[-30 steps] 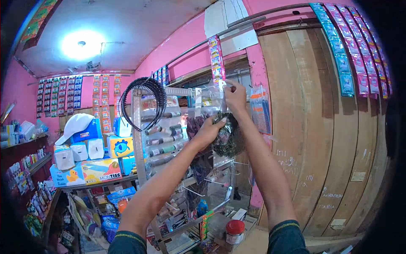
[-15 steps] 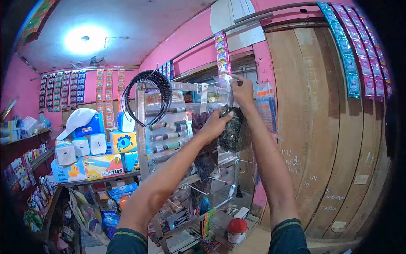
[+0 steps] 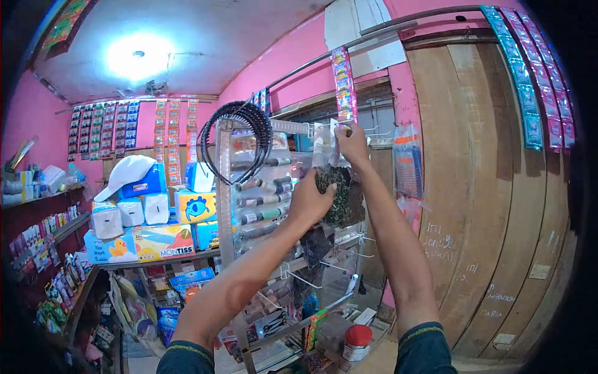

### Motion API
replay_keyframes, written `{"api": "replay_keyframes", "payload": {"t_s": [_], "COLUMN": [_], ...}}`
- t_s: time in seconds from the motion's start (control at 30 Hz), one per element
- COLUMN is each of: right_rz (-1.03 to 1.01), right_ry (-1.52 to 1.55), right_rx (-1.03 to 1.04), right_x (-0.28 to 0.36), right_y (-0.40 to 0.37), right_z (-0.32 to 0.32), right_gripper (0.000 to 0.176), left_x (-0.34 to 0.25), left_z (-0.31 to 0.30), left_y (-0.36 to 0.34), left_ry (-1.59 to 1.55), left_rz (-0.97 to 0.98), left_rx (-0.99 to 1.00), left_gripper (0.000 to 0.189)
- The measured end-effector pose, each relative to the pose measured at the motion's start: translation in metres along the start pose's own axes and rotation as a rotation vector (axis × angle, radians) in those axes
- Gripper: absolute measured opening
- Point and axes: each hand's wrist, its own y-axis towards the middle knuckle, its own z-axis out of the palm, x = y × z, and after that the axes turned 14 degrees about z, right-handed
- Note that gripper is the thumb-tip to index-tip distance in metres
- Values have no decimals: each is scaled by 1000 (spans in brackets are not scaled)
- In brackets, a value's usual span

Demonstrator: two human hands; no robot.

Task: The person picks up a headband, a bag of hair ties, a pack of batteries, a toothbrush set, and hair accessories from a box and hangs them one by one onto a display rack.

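Note:
In front of a metal display rack (image 3: 225, 206), a clear plastic bag of dark green items (image 3: 338, 202) hangs between my hands. My left hand (image 3: 311, 198) is closed on the bag's left side, its thumb over the dark contents. Higher up, my right hand (image 3: 352, 143) pinches the white top of the bag beside the rack's upper bar. Dark round headbands (image 3: 237, 143) hang on the rack's upper left corner, above rows of packed goods (image 3: 265, 201).
Tissue packs (image 3: 149, 243) and a white cap (image 3: 128, 174) sit on a shelf at left. Sachet strips (image 3: 344, 84) hang above the rack. A red-lidded jar (image 3: 357, 340) stands low. Wooden boards (image 3: 461, 187) form the right wall.
The view has turned slightly, shifting the scene to the right. My right hand has come down a little, and my left hand has moved lower along the bag, which still hangs between them.

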Motion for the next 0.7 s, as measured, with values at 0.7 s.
{"api": "replay_keyframes", "payload": {"t_s": [0.7], "right_rz": [-199], "right_ry": [-220], "right_rx": [-193], "right_x": [-8], "right_y": [-47], "right_z": [-1], "right_gripper": [38], "left_x": [-10], "left_z": [-82], "left_y": [-82], "left_ry": [-161], "left_rz": [-64], "left_rx": [47], "left_gripper": [45]}}
